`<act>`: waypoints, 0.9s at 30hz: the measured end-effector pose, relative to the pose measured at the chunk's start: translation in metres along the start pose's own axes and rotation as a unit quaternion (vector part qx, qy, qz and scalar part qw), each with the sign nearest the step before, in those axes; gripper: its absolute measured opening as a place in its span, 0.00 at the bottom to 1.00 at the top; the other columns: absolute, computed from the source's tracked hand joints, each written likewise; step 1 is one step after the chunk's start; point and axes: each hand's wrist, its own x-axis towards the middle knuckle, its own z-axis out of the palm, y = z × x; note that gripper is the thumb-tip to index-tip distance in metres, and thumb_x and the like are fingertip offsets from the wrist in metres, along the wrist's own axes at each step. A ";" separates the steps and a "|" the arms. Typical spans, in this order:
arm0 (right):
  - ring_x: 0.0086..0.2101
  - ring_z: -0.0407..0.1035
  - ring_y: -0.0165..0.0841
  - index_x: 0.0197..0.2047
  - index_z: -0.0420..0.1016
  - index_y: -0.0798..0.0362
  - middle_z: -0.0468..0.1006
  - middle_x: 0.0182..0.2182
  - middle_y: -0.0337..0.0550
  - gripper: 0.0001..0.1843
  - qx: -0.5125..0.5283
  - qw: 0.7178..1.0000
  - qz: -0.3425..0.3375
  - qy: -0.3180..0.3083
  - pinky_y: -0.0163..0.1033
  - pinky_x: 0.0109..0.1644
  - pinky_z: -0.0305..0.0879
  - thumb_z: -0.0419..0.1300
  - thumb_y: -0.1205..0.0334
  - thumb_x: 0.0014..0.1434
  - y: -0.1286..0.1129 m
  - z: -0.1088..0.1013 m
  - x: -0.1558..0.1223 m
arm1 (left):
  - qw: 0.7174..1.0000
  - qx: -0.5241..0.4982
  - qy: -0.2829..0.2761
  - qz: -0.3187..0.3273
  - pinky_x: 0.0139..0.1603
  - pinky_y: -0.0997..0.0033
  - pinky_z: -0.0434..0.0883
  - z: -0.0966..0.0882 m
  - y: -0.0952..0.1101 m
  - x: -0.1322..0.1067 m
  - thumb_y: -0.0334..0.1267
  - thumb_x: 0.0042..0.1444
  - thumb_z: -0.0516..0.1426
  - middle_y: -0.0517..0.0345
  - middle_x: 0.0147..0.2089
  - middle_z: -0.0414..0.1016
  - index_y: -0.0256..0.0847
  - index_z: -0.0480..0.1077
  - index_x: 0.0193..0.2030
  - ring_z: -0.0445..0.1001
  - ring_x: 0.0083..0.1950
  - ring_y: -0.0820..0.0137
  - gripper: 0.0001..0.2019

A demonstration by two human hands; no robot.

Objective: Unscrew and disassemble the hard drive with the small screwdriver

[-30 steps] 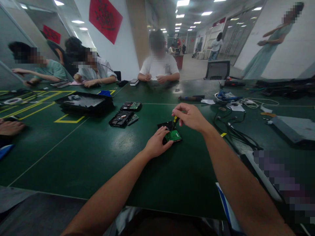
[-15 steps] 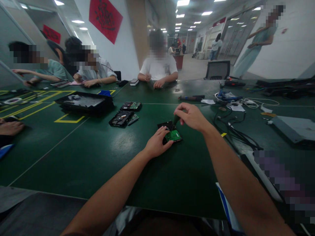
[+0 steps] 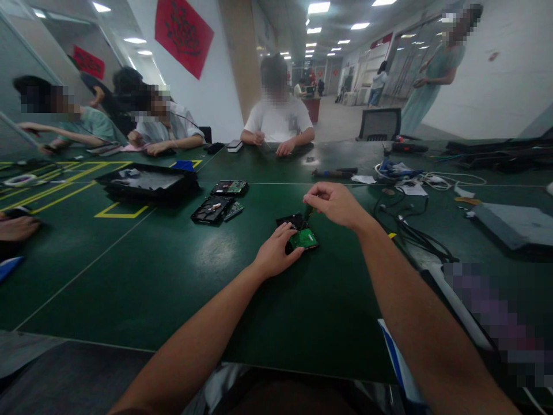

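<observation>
Green counter (image 3: 125, 276) in an open office, people seated round the far side, lamps overhead. Head view, the only one: I have a hard drive (image 3: 288, 219) just ahead of me on the counter, green circuit board (image 3: 306, 238) facing up and still on it. My left hand (image 3: 279, 249) is spread over its left side, fingers on the far part, thumb along the near edge, bracing it. My right hand (image 3: 330, 202) is pinching a screwdriver (image 3: 307, 214) between thumb and fingers, handle up, tip down at the board's far edge. Can't make out whether the tip sits in a screw; too small. Progress, my read: partway, board not yet off, screws left unclear, no loose ones visible near the drive. Ahead to the left, a second drive (image 3: 211, 209) has a small board (image 3: 234, 211) lying off it at its right side, so that one looks done. Behind it, a third drive (image 3: 229, 187) shows a board in place, looks untouched. Black tray (image 3: 149, 183) further left.
</observation>
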 end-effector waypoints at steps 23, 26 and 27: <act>0.27 0.69 0.30 0.36 0.80 0.52 0.80 0.32 0.43 0.11 0.011 0.998 0.001 -0.059 0.38 0.30 0.64 0.65 0.53 0.60 -0.013 -0.004 0.005 | 1.000 -0.002 0.004 0.009 0.78 0.53 0.55 0.000 0.000 0.000 0.56 0.64 0.56 0.48 0.77 0.56 0.41 0.66 0.68 0.52 0.79 0.57 0.31; 0.27 0.69 0.30 0.37 0.80 0.52 0.80 0.33 0.43 0.11 -0.008 0.997 0.004 -0.070 0.38 0.32 0.64 0.65 0.53 0.61 -0.016 -0.007 0.006 | 1.000 -0.001 0.005 0.008 0.77 0.53 0.56 0.000 0.000 0.001 0.56 0.64 0.57 0.48 0.77 0.57 0.41 0.66 0.68 0.53 0.79 0.57 0.31; 0.27 0.69 0.30 0.37 0.80 0.52 0.80 0.33 0.43 0.11 -0.015 0.997 0.005 -0.073 0.39 0.32 0.64 0.64 0.53 0.61 -0.017 -0.007 0.007 | 1.000 -0.001 0.005 0.007 0.77 0.53 0.56 0.001 0.000 0.001 0.56 0.64 0.57 0.48 0.77 0.57 0.41 0.66 0.68 0.53 0.79 0.57 0.31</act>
